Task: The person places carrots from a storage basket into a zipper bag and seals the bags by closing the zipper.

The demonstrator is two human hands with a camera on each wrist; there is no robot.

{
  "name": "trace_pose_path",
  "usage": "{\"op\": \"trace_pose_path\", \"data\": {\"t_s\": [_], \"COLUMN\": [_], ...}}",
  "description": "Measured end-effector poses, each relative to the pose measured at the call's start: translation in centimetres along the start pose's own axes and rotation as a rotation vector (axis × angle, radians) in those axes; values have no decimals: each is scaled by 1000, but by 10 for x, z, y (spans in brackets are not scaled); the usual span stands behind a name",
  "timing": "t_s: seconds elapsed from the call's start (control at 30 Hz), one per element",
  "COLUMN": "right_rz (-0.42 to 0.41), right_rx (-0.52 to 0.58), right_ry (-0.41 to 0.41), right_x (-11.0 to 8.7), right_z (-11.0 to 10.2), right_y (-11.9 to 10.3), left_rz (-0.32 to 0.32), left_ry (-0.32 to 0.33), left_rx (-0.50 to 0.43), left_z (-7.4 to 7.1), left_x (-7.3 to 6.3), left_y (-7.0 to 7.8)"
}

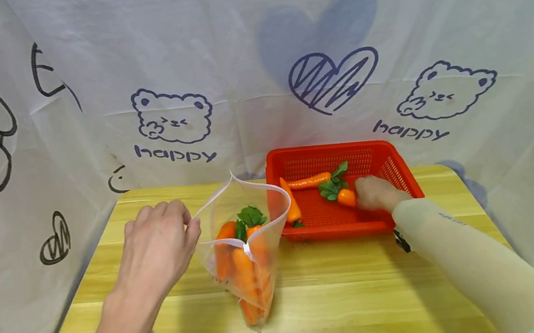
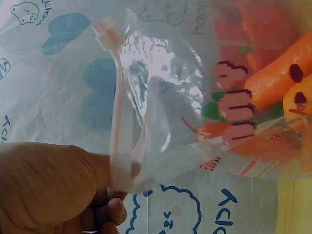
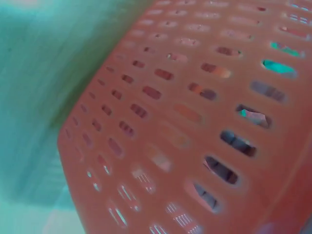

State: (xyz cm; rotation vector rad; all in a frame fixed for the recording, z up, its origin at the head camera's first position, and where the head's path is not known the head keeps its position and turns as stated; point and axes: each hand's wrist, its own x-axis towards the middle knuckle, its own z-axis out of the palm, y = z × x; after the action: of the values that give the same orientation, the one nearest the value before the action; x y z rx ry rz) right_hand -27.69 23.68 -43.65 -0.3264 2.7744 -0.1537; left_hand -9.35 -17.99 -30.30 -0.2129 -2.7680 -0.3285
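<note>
My left hand (image 1: 157, 247) pinches the upper edge of a clear zip bag (image 1: 222, 212) between thumb and fingers; the left wrist view shows the thumb (image 2: 105, 168) at the zip edge. The bag hangs with its mouth open. Several orange carrots (image 1: 245, 275) with green tops (image 1: 252, 216) are inside it. My right hand (image 1: 378, 193) reaches into a red basket (image 1: 342, 230), its fingers curled over a carrot (image 1: 346, 197) whose leafy end points left. Most of that carrot is hidden by the hand. In the right wrist view, the slotted basket wall (image 3: 161, 97) blocks the hand.
Two more carrots lie in the basket, one along the back (image 1: 309, 181) and one by the left wall (image 1: 291, 203). The basket stands at the back of a wooden table (image 1: 337, 304). A white printed cloth (image 1: 244, 78) hangs behind and at the sides.
</note>
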Motion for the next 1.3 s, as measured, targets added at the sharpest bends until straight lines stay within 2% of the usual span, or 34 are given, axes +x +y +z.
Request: {"op": "trace_pose_path", "data": {"t_s": [0.13,0.27,0.37,0.53,0.73,0.87,1.03,1.3], "right_rz": [-38,-36,-44,-32,-24,-30,-26,-19], "right_rx": [-50,-64,-87,-94,-82,-74,-69,-97], "right_ry": [-27,-37,-24,-12,-23,21,97,128], "right_x": [1,0,0,0,0,2,5,9], "right_z": [8,14,15,16,18,21,25,30], "right_y": [-1,-5,-9,-12,-15,-16,-17,-19], "left_rz": [-17,-20,-21,-18,57,97,87,50], "left_ry": [-47,-36,-4,70,217,271,258,217], "left_rx": [16,56,73,40,47,48,28,13], "left_z": [-1,-3,-2,4,12,14,16,17], "left_x": [6,9,10,9,6,5,4,3], "left_y": [2,4,5,8,7,6,2,2]}}
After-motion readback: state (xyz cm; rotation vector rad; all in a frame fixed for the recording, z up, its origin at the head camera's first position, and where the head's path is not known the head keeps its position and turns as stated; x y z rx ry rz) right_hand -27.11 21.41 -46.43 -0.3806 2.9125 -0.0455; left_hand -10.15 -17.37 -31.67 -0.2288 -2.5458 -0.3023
